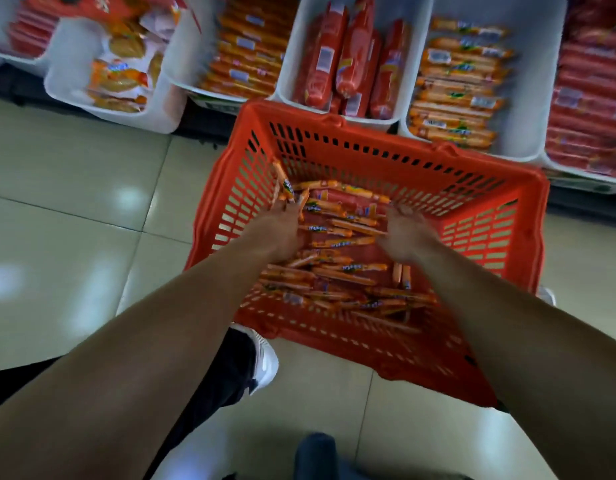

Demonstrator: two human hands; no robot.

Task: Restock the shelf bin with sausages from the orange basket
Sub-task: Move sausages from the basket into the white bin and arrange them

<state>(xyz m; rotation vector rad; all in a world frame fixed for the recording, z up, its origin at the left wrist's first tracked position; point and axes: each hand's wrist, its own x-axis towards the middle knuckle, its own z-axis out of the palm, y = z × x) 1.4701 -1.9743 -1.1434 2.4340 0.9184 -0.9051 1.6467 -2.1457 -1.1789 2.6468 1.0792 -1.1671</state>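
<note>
The orange basket (473,216) is set on the floor (74,174) below the shelf bin (531,98), with loose sausages (344,271) heaped inside. Several are gripped by the left hand (279,226). The right hand (407,230), well apart, is too blurred to judge. An uneven bunch could be spilled during lifting.

Likely a shop, white shelf bins (341,109) of packaged sausages (344,53)

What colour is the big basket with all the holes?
The basket is bright orange-red; the head view shows it best.
</note>
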